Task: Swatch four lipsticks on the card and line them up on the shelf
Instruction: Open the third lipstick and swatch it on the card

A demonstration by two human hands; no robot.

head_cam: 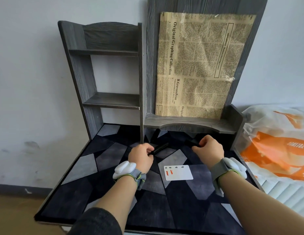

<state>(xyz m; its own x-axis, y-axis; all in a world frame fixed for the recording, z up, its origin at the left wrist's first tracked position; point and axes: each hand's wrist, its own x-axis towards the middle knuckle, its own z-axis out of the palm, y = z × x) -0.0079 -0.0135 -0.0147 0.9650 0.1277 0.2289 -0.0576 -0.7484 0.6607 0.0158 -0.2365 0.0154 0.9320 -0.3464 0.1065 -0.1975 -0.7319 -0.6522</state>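
Observation:
A white card (179,173) lies on the patterned mat, with small numbers along its top edge and two red-orange swatches at its left end. My left hand (141,156) pinches the near end of a black lipstick tube (160,148) that lies slanted on the mat. My right hand (209,148) is closed on another black lipstick (192,142), held just under the low shelf (188,124). A further black tube (155,134) leans in the shadow below that shelf. The grey shelves (112,100) at the left are bare.
The grey wooden shelf unit (76,65) stands at the back of the desk, with a newspaper-print sheet (198,65) on its right panel. A grey-and-black patterned mat (83,165) covers the desk. An orange-and-white plastic bag (275,146) sits to the right.

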